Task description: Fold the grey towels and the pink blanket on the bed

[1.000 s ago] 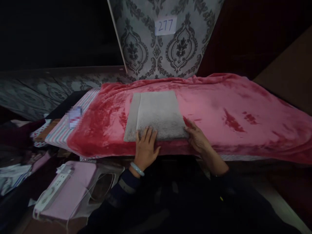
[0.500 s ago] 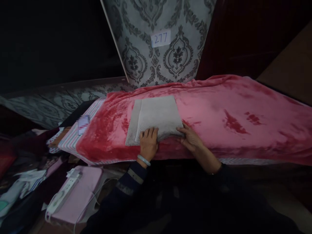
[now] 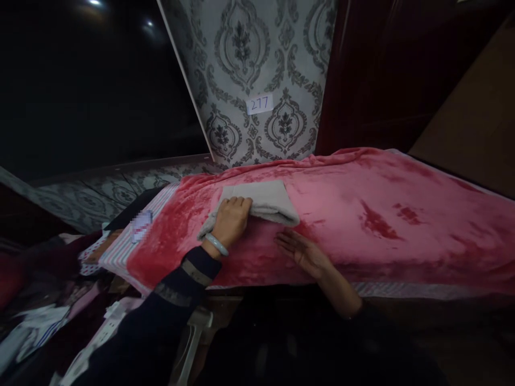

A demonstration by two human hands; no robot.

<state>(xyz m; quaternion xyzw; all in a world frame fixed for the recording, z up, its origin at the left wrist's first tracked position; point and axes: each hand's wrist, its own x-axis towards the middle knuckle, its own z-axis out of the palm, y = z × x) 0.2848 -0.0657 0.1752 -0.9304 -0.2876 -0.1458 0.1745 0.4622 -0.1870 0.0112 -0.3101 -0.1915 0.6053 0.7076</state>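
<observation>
A folded grey towel [image 3: 261,194] with a plush surface lies on the pink and red blanket [image 3: 402,257]. My left hand [image 3: 233,217], a pale bangle [image 3: 216,244] at its wrist, has its fingers curled over the towel's near edge on the left side. That edge is lifted and bent back, with the towel's right near corner showing a rounded fold. My right hand [image 3: 303,252] hovers by the blanket just below that corner, fingers stretched out and holding nothing. The part of the towel under my left palm is hidden.
A dark screen [image 3: 100,80] stands at the back left before the patterned wall [image 3: 241,43], which bears a paper marked 277 [image 3: 259,104]. Striped cloth [image 3: 120,249] shows at the blanket's left end. A white power strip [image 3: 98,338] and clothes [image 3: 44,321] lie at the lower left.
My left hand has drawn up the towel's near edge and bent it away from me. My right hand has let go of the towel and opened. The view has tilted up slightly.
</observation>
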